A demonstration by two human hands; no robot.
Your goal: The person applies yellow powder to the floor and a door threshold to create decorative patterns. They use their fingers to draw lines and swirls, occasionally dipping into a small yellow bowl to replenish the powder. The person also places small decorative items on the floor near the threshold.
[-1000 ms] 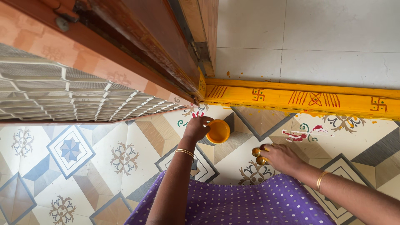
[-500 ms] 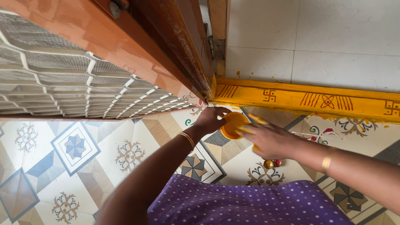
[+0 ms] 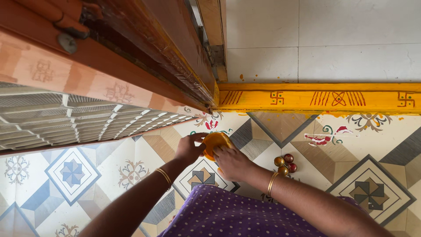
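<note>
Back over the bowl comes the right hand [image 3: 231, 161], which half a second ago was sweeping across in a blur and a second ago rested down by the small balls; now it sits at the bowl's 5 o'clock edge, fingers curled and dipped at the rim, though whether they pinch anything inside cannot be told. Left hand [image 3: 189, 148] has kept its place at the 9 o'clock side, clasping the small yellow bowl [image 3: 213, 141] and steadying it on the patterned floor tiles [image 3: 109, 166]. Off at 3 o'clock from the bowl, well clear of both hands, the cluster of small round balls [image 3: 285, 163], gold and red, lies untouched on the tile. Further out at 12 o'clock runs the yellow painted threshold [image 3: 315, 100], already carrying red marks along its length, with yellow drips beneath it. At 10 o'clock the wooden door [image 3: 144, 52] stands open. Judging by that, the yellow coat and red designs look done, while the bowl is being worked from and the balls are yet to be placed.
</note>
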